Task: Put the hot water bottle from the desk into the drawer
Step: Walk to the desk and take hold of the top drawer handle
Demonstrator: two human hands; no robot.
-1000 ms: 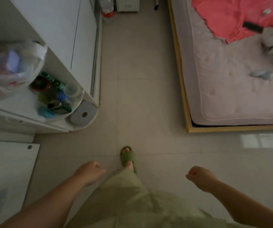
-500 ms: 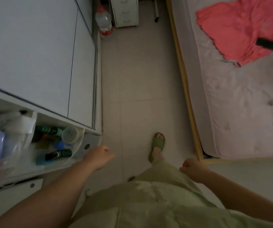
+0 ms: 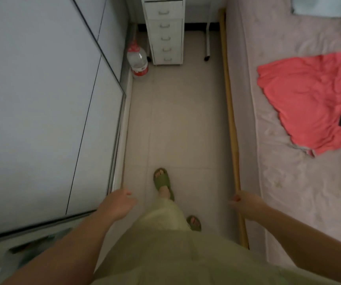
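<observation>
Standing in the aisle between wardrobe (image 3: 42, 99) and bed (image 3: 301, 182), the person holds nothing: left hand (image 3: 117, 204) loosely curled, right hand (image 3: 245, 204) loosely curled. Drawer unit (image 3: 165, 31) stands ahead, drawers closed. Hot water bottle: not visible.

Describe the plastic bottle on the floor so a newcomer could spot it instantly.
Follow the tiled aisle between the white wardrobe and the bed to its far end. There, left of the narrow white drawer unit, stands the bottle. It is the only clear item there, with a red label and red top.
</observation>
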